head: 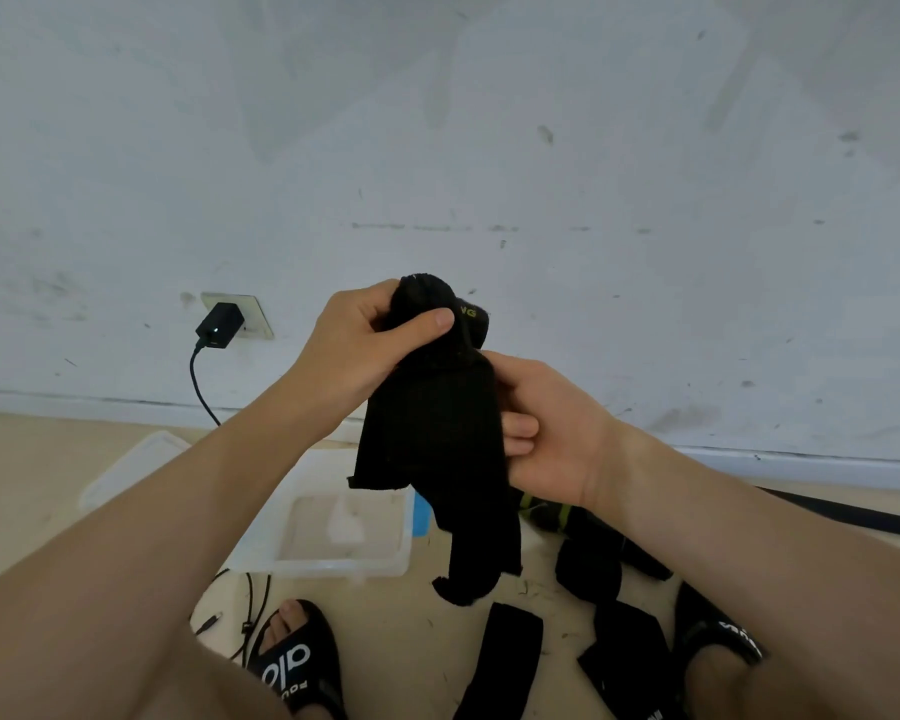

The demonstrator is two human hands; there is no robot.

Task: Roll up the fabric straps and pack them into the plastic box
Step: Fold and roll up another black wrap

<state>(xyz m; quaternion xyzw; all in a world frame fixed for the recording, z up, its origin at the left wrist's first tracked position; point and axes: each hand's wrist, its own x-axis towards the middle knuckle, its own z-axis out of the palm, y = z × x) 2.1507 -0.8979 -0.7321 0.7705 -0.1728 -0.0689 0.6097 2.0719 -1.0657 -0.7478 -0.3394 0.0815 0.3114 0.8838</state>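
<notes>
Left hand [365, 345] pinches the black strap's [437, 433] rolled top, right hand [552, 433] grips its hanging tail (likely for tension) above the open plastic box [261, 537].

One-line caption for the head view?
Both hands, left and right, grip a black fabric strap above the empty plastic box.

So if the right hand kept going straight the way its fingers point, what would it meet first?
The right hand points leftward, and its fingers already touch the black fabric strap it holds. Past that, probably the left forearm, though depth is unclear.
</notes>
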